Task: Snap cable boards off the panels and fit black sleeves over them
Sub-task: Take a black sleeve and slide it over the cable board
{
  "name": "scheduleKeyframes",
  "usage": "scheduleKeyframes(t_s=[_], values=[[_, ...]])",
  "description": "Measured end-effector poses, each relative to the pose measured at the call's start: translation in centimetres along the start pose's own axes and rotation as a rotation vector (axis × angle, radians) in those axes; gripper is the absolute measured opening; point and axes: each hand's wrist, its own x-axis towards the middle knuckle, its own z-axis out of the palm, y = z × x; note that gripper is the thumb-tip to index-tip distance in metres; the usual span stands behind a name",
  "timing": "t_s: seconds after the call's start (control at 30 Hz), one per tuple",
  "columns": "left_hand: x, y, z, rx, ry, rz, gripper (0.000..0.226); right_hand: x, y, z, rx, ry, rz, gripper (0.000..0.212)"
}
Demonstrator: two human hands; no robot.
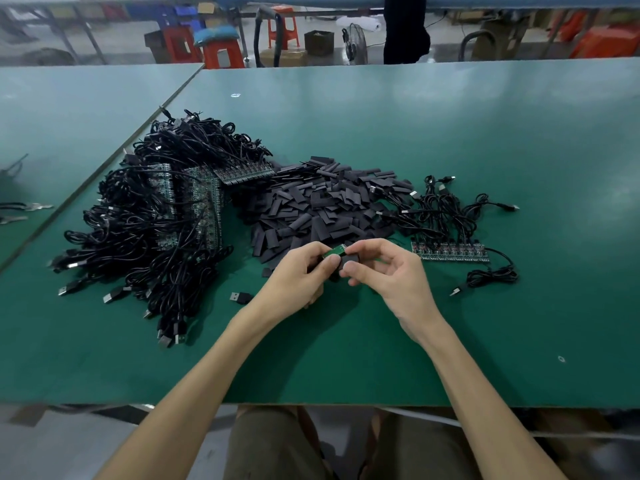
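Hands (pixel 304 277) (pixel 388 271) around flat green board (pixel 335 251), black sleeve (pixel 351 259)

Worktop (pixel 450 140): green mat, matt w/ soft sheen, smooth. Sleeves (pixel 311 206): matt black, look like thin plastic. Cables (pixel 138 220): black plastic jacket, slight gloss. USB plug (pixel 110 298): bright metal shell, black plastic body. Board panel (pixel 450 252): green PCB laminate. Cable board (pixel 335 251): green, smooth, semi-gloss. Stool (pixel 221 55): red plastic.
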Motion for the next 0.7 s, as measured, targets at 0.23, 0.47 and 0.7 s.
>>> scheduleKeyframes(t_s=[0.23,0.47,0.7], values=[[-0.1,0.0,-0.1,-0.049,0.000,0.000,0.018,0.1,0.1,0.1,0.006,0.054,-0.035,0.018],[0.1,-0.4,-0.9,0.060,0.026,0.030,0.017,0.0,0.6,0.1,-0.142,0.252,-0.063,0.014],[-0.3,-1.4,-1.2,0.176,0.061,0.068,0.023,-0.2,0.8,1.1,-0.745,0.170,-0.246,0.024]])
